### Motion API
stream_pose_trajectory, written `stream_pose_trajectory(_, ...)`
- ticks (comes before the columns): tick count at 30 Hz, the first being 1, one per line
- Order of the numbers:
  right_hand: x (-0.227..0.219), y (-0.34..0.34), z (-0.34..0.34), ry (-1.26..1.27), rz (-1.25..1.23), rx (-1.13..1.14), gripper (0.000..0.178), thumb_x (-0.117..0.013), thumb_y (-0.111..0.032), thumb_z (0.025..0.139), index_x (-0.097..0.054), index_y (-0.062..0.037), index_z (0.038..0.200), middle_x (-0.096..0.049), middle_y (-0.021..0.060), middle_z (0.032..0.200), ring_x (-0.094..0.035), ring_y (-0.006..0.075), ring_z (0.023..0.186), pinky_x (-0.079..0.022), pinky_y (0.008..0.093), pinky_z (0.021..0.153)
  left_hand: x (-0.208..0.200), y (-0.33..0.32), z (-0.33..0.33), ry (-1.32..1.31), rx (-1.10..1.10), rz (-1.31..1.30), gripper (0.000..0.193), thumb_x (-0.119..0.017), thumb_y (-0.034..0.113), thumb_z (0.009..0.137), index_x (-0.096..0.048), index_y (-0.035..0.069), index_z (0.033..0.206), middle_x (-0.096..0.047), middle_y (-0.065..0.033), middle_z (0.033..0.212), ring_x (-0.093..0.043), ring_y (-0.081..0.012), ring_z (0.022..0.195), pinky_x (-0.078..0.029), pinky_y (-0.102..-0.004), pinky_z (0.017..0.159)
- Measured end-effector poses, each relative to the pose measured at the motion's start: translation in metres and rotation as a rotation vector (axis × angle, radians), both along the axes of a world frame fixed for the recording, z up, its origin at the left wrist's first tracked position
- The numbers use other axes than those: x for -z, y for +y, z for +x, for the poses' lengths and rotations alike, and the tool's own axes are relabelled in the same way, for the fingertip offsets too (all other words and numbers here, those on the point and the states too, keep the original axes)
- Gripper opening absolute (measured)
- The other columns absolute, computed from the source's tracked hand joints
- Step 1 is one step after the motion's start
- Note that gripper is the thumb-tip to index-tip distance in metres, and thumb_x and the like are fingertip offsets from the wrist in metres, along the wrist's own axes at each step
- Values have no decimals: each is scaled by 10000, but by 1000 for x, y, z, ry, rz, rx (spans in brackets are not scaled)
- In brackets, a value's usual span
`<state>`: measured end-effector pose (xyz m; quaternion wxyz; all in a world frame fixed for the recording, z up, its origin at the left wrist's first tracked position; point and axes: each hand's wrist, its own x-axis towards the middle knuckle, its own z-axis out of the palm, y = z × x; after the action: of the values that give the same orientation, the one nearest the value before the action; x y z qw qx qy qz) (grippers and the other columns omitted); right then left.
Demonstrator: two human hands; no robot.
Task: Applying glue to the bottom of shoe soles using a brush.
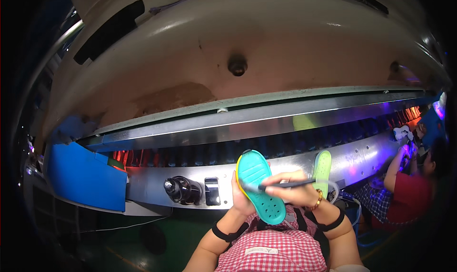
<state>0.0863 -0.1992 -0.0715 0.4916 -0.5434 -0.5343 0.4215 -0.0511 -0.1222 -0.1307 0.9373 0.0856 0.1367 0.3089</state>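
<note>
- Checked red-and-white clothing [273, 248] on the person's own body seems nearest the camera, with the teal sole [256, 170] held up just beyond it, clear of the metal surface [352, 165].
- Left hand [242, 201]: its grip is clamped on the teal sole along its left edge, ridged end away from the body and holed end toward it. A yellow strip shows on that edge.
- Right hand [296, 192]: its grip is closed around a black-handled brush [304, 182], whose blurred tip lies over the middle of the sole. Whether the tip touches cannot be told for sure.
- Progress: brushing this sole appears to be under way rather than finished, since the sole is in hand and the brush is over it. How much has been covered cannot be judged; no clear edge between brushed and bare parts shows.
- Left to do, as a judgement: the rest of this face, then laying the sole down.
- One lime-green sole [322, 165] lies on the surface beside the right hand, partly hidden by it. Whether it is already brushed or waiting is unclear.
- Left of the hands, a dark container [182, 190] and a phone [212, 191] are on the surface, neither of them held.
</note>
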Motion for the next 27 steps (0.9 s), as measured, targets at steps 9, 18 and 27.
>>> stream_pose_trajectory(9, -4, -14, 11, -20, 257, -176, 178, -644, -30, 739, -641, -5, 915, -649, 116, 874, -625, 162, 806, -501, 263, 715, -19, 9, 0, 20, -9, 195, 824, -202, 688, 781, -392, 22, 1228, -556, -161, 947, -543, -284, 810, -457, -384, 711)
stream_pose_trajectory(18, -7, -24, 13, -131, 378, -258, 199, -661, -5, 704, -638, -11, 902, -641, 129, 909, -622, 222, 867, -488, 307, 788, -33, 22, -8, -46, -303, 299, 906, -131, 764, 726, -492, 14, 1084, -551, -196, 909, -548, -309, 757, -458, -430, 688)
stream_pose_trajectory(27, 1, -24, 27, -72, 304, -300, 218, -676, -13, 690, -645, -19, 906, -648, 105, 919, -562, 214, 972, -429, 337, 875, -43, 26, -10, -40, -268, 423, 896, -123, 759, 737, -455, 27, 1134, -542, -203, 949, -555, -298, 792, -473, -416, 705)
